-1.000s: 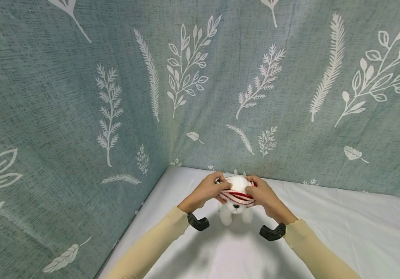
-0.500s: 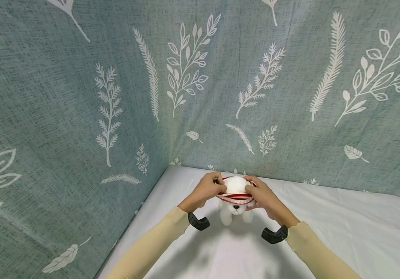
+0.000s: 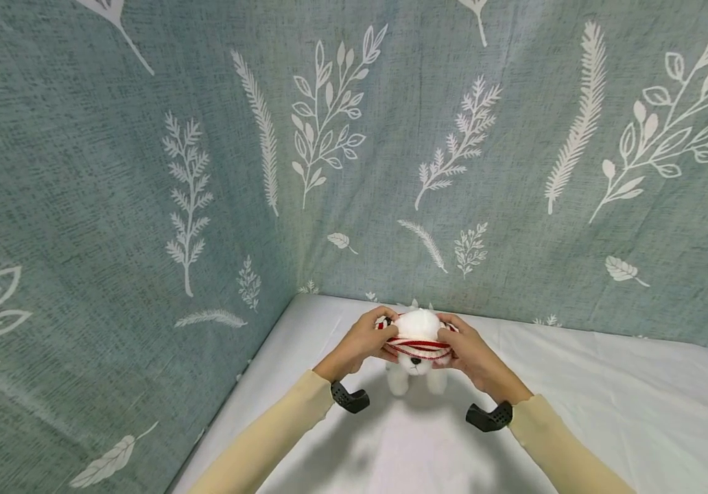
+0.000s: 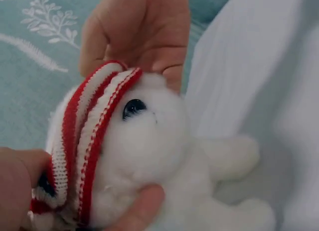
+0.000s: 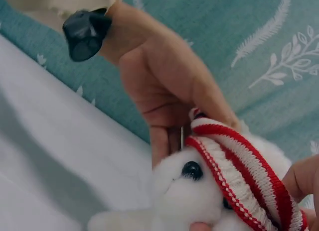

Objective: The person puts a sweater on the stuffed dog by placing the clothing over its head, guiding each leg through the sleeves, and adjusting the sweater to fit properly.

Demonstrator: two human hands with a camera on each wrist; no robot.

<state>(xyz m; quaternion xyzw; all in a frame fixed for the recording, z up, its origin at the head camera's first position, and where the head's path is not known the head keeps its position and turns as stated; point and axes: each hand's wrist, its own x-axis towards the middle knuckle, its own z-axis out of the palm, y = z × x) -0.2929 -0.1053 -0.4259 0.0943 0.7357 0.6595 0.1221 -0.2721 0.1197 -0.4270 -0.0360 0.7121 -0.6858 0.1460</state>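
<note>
A white plush dog (image 3: 414, 367) faces me on the white sheet, with a dark nose and dark eyes. Around its head, low over the brow, runs a red-and-white striped knit garment (image 3: 418, 348) with a little navy at its sides. My left hand (image 3: 363, 341) pinches one side of the knit, thumb on top and fingers beneath. On the opposite side, my right hand (image 3: 470, 348) pinches the knit the same way. In the left wrist view, a finger (image 4: 144, 206) touches the white fur below the band. The back of the dog is hidden.
A white sheet (image 3: 576, 398) covers the surface under the dog. Green leaf-print fabric (image 3: 379, 171) rises behind and at the left, meeting in a corner. Black devices (image 3: 350, 398) are worn at both wrists.
Fingers of my left hand show again beneath the knit's side, after being out of sight half a second ago. Both hands stay at the dog's head, and the dog remains in place.
</note>
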